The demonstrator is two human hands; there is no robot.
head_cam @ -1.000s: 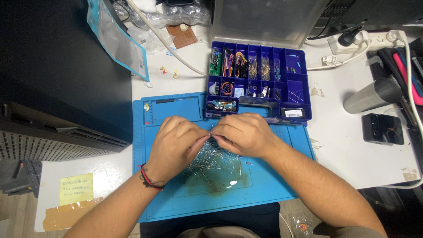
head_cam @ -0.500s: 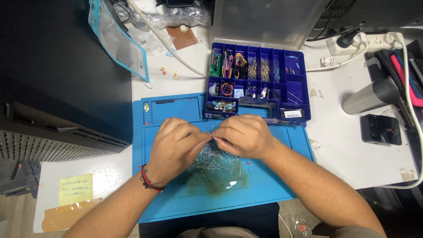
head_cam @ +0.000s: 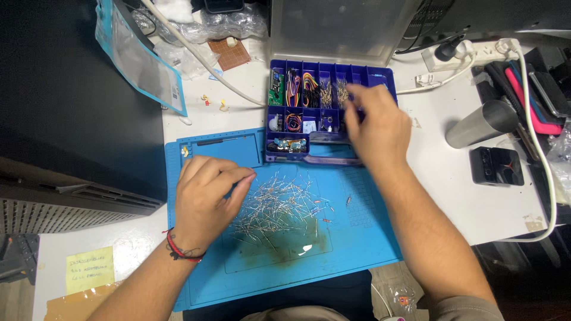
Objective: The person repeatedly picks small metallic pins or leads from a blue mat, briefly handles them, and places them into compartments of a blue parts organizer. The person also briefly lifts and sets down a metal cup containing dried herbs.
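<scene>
Head view: your right hand [head_cam: 376,128] hovers over the blue parts organizer [head_cam: 309,113] at the mat's far edge, fingers pinched, contents unclear. Your left hand [head_cam: 205,196], curled, rests beside the loose resistor pile [head_cam: 279,208] mid-mat [head_cam: 196,285]. Risk: a sleeve or wrist may scatter leads.

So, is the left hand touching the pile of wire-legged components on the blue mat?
Cannot tell. In the head view the left hand rests at the pile's left edge, fingertips curled under, hiding any contact.
</scene>
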